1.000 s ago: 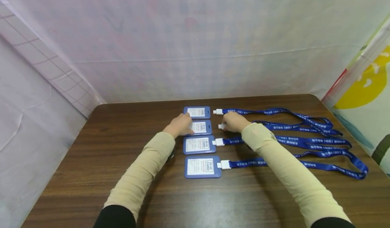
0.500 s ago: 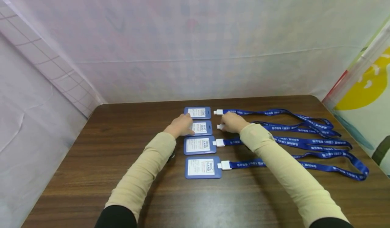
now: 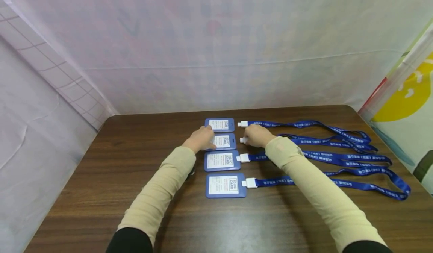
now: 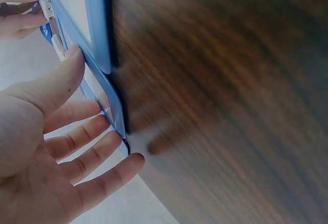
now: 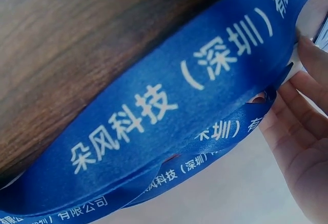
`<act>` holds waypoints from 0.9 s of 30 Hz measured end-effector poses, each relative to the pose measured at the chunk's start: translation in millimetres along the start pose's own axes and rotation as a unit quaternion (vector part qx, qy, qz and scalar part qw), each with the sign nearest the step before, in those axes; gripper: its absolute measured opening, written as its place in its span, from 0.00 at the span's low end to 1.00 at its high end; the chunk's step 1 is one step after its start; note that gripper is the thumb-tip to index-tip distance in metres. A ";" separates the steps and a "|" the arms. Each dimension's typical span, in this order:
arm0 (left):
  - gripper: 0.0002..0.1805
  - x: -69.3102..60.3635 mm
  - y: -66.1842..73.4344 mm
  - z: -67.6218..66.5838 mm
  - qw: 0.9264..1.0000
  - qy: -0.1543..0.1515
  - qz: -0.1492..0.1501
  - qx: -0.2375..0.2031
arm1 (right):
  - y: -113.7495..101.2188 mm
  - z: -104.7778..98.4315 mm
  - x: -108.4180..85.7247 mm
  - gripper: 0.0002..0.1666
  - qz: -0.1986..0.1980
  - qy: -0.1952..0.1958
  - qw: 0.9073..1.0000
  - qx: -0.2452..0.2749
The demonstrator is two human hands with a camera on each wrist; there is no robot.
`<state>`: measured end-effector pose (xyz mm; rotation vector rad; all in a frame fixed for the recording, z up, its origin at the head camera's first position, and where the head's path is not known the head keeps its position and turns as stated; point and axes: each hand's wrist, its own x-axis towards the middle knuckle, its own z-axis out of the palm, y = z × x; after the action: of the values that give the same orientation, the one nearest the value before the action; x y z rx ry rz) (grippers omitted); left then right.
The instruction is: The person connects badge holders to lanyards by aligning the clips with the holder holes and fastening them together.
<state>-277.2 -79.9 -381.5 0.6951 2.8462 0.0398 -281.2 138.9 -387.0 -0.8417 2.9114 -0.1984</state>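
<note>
My left hand point(image 3: 200, 138) is gripping the second-farthest blue badge holder point(image 3: 222, 141) by its edges, on the table point(image 3: 101, 178), while my right hand point(image 3: 258, 135) is pinching a white clip point(image 3: 242, 140) just short of its slot. If I'm pressing unevenly, I could be skewing it into the third badge holder point(image 3: 221, 160); pulling could be snagging the crossed lanyards point(image 3: 338, 136).

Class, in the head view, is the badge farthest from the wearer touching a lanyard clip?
No, a visible gap separates that badge from the nearest white clip.
</note>
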 end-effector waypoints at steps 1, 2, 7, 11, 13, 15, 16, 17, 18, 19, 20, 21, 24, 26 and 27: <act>0.16 0.0 -0.1 0.0 1.000 -0.001 0.000 0.000 | -0.3 0.1 0.0 0.05 -0.001 0.001 1.000 0.001; 0.16 0.0 -0.3 0.1 1.000 -0.001 0.000 0.000 | -0.5 0.1 0.0 0.05 -0.004 0.002 1.000 0.001; 0.15 0.2 -0.1 0.0 1.000 0.000 0.003 0.002 | -3.6 -0.4 0.4 0.04 -0.010 0.004 1.000 0.002; 0.15 -0.1 0.4 -0.3 1.000 0.001 0.003 0.002 | -4.5 -0.3 1.2 0.03 -0.020 0.009 1.000 0.003; 0.16 -0.3 0.6 -0.4 1.000 0.001 0.002 0.001 | -4.2 0.0 1.5 0.03 -0.025 0.012 1.000 0.001; 0.16 -0.3 0.7 -0.3 1.000 0.001 0.001 0.003 | -3.5 1.0 1.9 0.03 -0.031 0.014 0.999 -0.003; 0.16 -0.2 0.6 -0.2 1.000 0.002 0.002 0.004 | -3.3 1.3 2.2 0.03 -0.034 0.015 0.999 -0.005; 0.16 0.2 0.4 0.1 1.000 0.002 0.002 0.005 | -3.1 1.7 2.4 0.03 -0.036 0.014 0.999 -0.007; 0.16 0.3 0.2 0.1 1.000 0.003 0.003 0.006 | -3.0 1.9 2.6 0.03 -0.036 0.013 0.999 -0.008; 0.16 0.4 0.0 0.2 1.000 0.003 0.005 0.006 | -2.7 2.4 2.9 0.03 -0.038 0.013 0.999 -0.010; 0.16 0.5 -0.1 0.3 1.000 0.004 0.006 0.007 | -2.5 2.8 3.4 0.04 -0.040 0.012 0.999 -0.011; 0.16 0.7 -0.3 0.4 1.000 0.004 0.006 0.007 | -2.4 3.2 3.8 0.04 -0.042 0.012 0.999 -0.012; 0.16 0.6 -0.2 0.4 1.000 0.005 0.006 0.004 | -2.4 3.5 4.0 0.05 -0.048 0.010 0.999 -0.016; 0.16 0.8 -0.2 0.8 1.000 0.004 0.005 0.004 | -2.9 3.4 3.8 0.05 -0.051 0.009 0.999 -0.014; 0.16 0.8 -0.1 0.9 1.000 0.004 0.004 0.004 | -3.1 3.1 3.7 0.05 -0.054 0.009 0.998 -0.013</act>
<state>-277.8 -79.7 -382.6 0.7098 2.8534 0.0341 -282.2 134.1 -389.7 -1.0079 2.8940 -0.1774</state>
